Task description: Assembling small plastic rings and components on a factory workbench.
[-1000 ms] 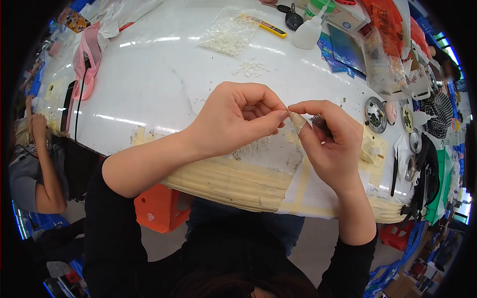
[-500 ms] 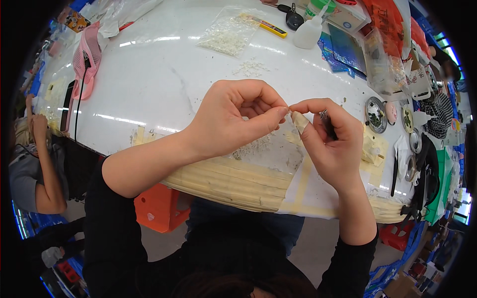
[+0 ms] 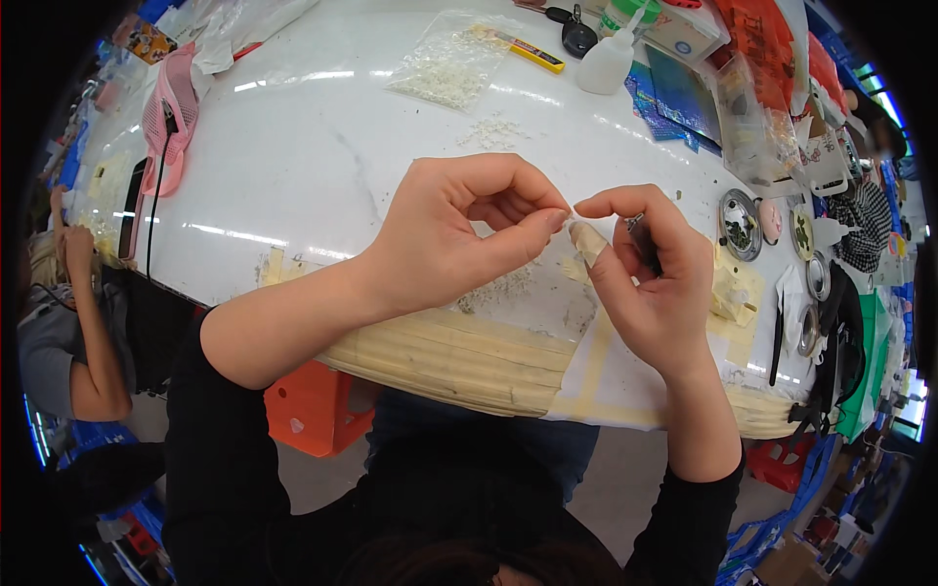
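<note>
Above the near edge of the table, my left hand pinches a tiny whitish piece between thumb and forefinger. It is too small to name. My right hand is just to its right, its forefinger and taped thumb apart on either side of that piece. Pale tape wraps the thumb tip. Tucked in the curled fingers of this hand is a small dark metal tool, mostly hidden, its kind unclear. Below the hands lies a scatter of small pale bits on the tabletop.
Farther back lie a clear bag of white bits, a loose pile, a yellow cutter and a white squeeze bottle. Round metal dishes stand at right. A pink mesh pouch and a phone are at left, near another person's arm.
My right forefinger has lifted slightly up and away from the taped thumb and my left fingertips, opening a small gap. My left hand has barely moved.
</note>
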